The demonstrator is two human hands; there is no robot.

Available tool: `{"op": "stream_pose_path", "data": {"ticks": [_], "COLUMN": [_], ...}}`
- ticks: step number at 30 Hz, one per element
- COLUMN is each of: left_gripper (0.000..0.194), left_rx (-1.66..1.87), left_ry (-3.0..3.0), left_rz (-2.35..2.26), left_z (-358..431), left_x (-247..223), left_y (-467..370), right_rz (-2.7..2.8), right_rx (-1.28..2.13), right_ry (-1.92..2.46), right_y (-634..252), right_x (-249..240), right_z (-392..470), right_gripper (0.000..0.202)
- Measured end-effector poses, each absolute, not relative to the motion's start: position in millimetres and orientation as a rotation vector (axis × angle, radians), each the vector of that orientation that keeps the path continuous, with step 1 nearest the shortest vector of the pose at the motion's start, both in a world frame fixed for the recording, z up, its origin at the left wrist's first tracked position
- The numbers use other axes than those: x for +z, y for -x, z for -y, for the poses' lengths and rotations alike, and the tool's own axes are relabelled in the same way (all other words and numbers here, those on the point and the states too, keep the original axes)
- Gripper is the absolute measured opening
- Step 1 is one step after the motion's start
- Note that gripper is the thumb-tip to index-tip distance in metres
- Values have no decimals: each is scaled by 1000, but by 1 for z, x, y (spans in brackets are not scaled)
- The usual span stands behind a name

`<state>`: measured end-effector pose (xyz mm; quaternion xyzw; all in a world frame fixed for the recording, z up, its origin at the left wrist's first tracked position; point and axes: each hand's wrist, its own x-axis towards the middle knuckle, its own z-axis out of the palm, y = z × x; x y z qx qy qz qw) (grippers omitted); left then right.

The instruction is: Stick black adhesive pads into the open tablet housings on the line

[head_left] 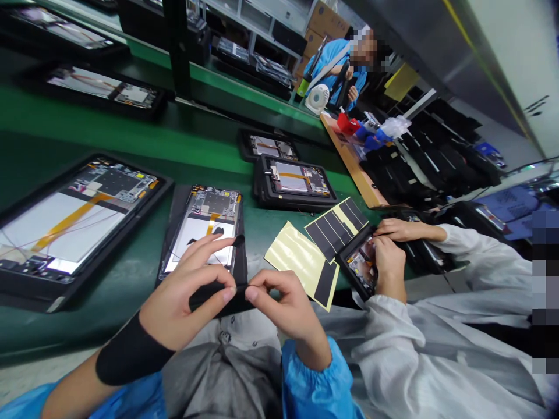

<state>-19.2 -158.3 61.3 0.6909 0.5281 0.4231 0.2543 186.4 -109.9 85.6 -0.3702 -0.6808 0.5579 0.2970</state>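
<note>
An opened tablet (pixel 212 215) lies on a black tray just beyond my hands, its circuit board, orange ribbon cable and white battery area exposed. My left hand (pixel 192 285), with a black wrist band, is in front of it, thumb and index finger pinched together. Small black pieces cover some of its other fingertips. Beside it, my right hand (pixel 283 297) also pinches thumb and index finger. A small dark strip seems to span the two pinches, but it is hard to make out. Right of the tablet lie a yellow backing sheet (pixel 297 256) and a sheet of black strips (pixel 336 227).
Another opened tablet (pixel 78 215) lies at the left on the green table (pixel 209 163). Stacked trays with tablets (pixel 297 177) stand beyond. At the right, a person's hands (pixel 391 256) work on a tablet. Another person (pixel 336 64) sits across, near a fan (pixel 317 99).
</note>
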Motion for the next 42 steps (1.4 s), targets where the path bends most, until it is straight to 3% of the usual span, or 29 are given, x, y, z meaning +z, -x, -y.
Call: {"op": "stream_pose_path", "data": {"ticks": [5, 10, 12, 14, 16, 17, 23, 29, 33, 36, 38, 42], "left_gripper": [25, 21, 21, 20, 19, 19, 25, 25, 23, 26, 30, 56], "left_rx": [1197, 1223, 1207, 1196, 1200, 1206, 1163, 1134, 1102, 1026, 969, 971], "left_ry": [-2066, -2108, -2096, -2075, -2045, -2025, -1881, -1832, -1910, -2060, -2133, -2167], "left_rz": [-1510, -1610, -1647, -1669, -1668, -1660, -1569, -1538, -1607, -1724, -1789, -1880], "left_z": [157, 154, 153, 152, 152, 152, 153, 155, 153, 145, 138, 124], "left_x": [52, 42, 40, 39, 38, 37, 34, 35, 30, 26, 24, 16], "left_y": [19, 12, 11, 12, 14, 15, 20, 26, 34, 41, 47, 72], "right_rz": [1918, 1671, 1579, 1449, 1334, 1309, 1122, 917, 1071, 1399, 1534, 1397], "right_rx": [1136, 1084, 1082, 1086, 1178, 1280, 1895, 2253, 1963, 1372, 1037, 836], "right_ry": [1090, 1181, 1249, 1305, 1270, 1213, 902, 844, 972, 1114, 1127, 1133], "right_y": [-180, -169, -168, -171, -174, -176, -170, -160, -160, -158, -156, -152], "right_x": [87, 69, 63, 57, 52, 50, 43, 36, 42, 50, 52, 41], "right_z": [110, 117, 119, 118, 115, 113, 97, 86, 89, 97, 102, 108], "right_gripper": [15, 4, 15, 45, 70, 73, 41, 40, 31, 12, 11, 17]}}
